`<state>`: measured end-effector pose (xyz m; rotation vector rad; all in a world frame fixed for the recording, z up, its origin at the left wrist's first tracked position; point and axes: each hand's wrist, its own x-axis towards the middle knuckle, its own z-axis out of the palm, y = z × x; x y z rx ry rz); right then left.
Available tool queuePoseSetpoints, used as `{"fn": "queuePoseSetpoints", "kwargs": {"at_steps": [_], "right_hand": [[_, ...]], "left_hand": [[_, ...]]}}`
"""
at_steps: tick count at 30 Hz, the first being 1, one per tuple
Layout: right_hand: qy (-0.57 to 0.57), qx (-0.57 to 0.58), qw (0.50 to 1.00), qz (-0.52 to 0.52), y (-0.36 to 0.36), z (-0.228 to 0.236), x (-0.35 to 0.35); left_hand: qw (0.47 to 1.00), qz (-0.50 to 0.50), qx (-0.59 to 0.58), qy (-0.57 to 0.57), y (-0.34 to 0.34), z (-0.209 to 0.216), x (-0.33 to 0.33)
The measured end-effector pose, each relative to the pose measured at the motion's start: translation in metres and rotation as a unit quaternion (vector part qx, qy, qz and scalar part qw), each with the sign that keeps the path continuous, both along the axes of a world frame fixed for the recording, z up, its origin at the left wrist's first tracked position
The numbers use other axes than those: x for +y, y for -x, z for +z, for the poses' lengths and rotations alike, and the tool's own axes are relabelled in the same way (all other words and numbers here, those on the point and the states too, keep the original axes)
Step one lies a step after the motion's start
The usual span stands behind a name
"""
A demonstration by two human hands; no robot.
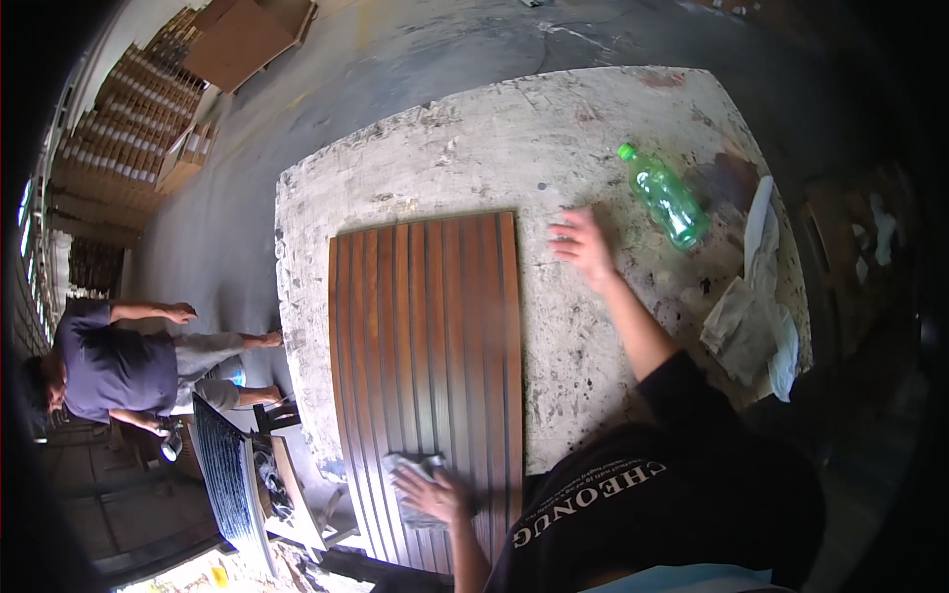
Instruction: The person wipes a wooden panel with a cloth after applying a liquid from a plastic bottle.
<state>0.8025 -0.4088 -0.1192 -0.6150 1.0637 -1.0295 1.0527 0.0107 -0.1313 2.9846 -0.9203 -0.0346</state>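
**Stiff ribbed panel under a soft cloth**

My left hand (443, 494) lies spread, fingers loosely apart, over a crumpled grey cloth (419, 516), pinning it with the palm rather than gripping it. My right hand (583, 242) is empty, fingers half curled; it is blurred, so I can't tell whether it touches the counter (445, 148) or hangs just over it.

Under the cloth is the brown panel (425, 336), flat on the left part of the counter, its dark grooves running lengthwise. I judge it stiff and fairly weighty, awkward for its length more than fragile. The sheen near my cloth suggests a smooth face that could be slippery (and quick to show a fingerprint). I'd take it by its two long edges, near the middle, keeping fingers off the face.

The cloth should be light and limp, best held flat under spread fingers. Farther right lie a green bottle (667, 201), likely light and easily dented, and a crumpled whitish sheet (741, 326).
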Motion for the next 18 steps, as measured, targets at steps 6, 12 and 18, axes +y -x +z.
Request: {"fn": "queuePoseSetpoints", "kwargs": {"at_steps": [6,12,18], "right_hand": [[0.361,0.518,0.772,0.081,-0.071,-0.007,-0.028],[0.338,0.612,0.704,0.127,-0.083,0.002,-0.023],[0.072,0.036,0.993,0.083,-0.104,0.046,0.017]], "left_hand": [[0.982,-0.188,0.020,0.017,0.025,0.004,0.024],[0.998,0.063,-0.009,0.020,0.004,-0.002,0.070],[0.992,0.065,-0.025,0.102,0.001,-0.036,0.086]]}}
